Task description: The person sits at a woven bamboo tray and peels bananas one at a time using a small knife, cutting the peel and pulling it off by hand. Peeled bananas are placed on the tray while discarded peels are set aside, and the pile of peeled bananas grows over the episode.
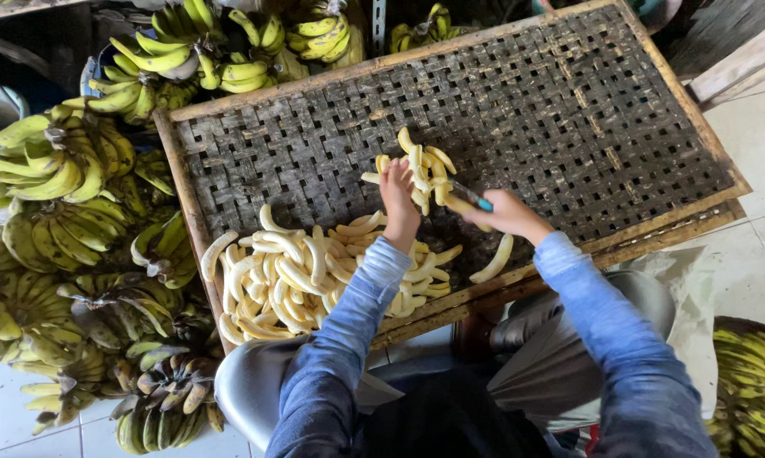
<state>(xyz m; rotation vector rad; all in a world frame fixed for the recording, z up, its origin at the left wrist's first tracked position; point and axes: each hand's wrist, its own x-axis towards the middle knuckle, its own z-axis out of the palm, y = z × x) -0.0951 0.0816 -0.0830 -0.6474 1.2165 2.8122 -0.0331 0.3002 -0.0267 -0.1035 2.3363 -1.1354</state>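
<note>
Left hand (397, 197) flat on small cluster of pale peeled bananas (422, 170) at tray centre. Right hand (505, 212) clamped on teal-handled knife (471, 200), at 3 o'clock of cluster. Rectangular woven bamboo tray (569, 110) beneath; big peeled pile (297, 271) at 7 o'clock. Best: steady fruit, blade clear of fingers.

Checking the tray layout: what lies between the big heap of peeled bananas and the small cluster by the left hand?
Head view: only bare dark woven tray and the left hand itself.

Hands (397, 193) on peeled bananas (420, 174), woven tray (569, 110)
</note>
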